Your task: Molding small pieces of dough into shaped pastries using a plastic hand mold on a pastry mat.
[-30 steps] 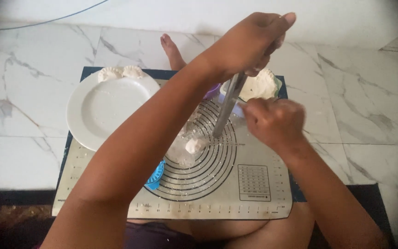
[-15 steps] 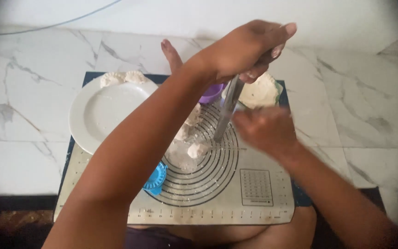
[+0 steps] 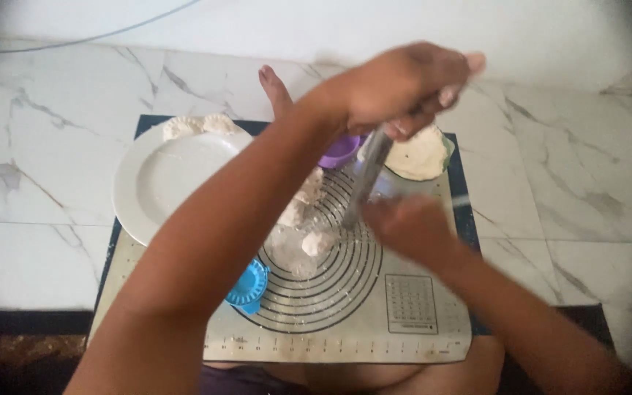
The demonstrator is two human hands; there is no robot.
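Overhead, left hand point(image 3: 404, 88) fist closed round metal tool point(image 3: 366, 175), angled down. Right hand point(image 3: 411, 227) blurred below, grip unclear. Dough pieces point(image 3: 316, 241) just left, on baking mat point(image 3: 374, 322).

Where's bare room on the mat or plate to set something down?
Free: white plate centre; mat strip near the grid square. Crowded: ring centre with dough bits, blue press, left hand holding a metal tool, right hand.

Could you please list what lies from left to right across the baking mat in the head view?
White plate → blue dumpling press → purple cup → flat round of dough.
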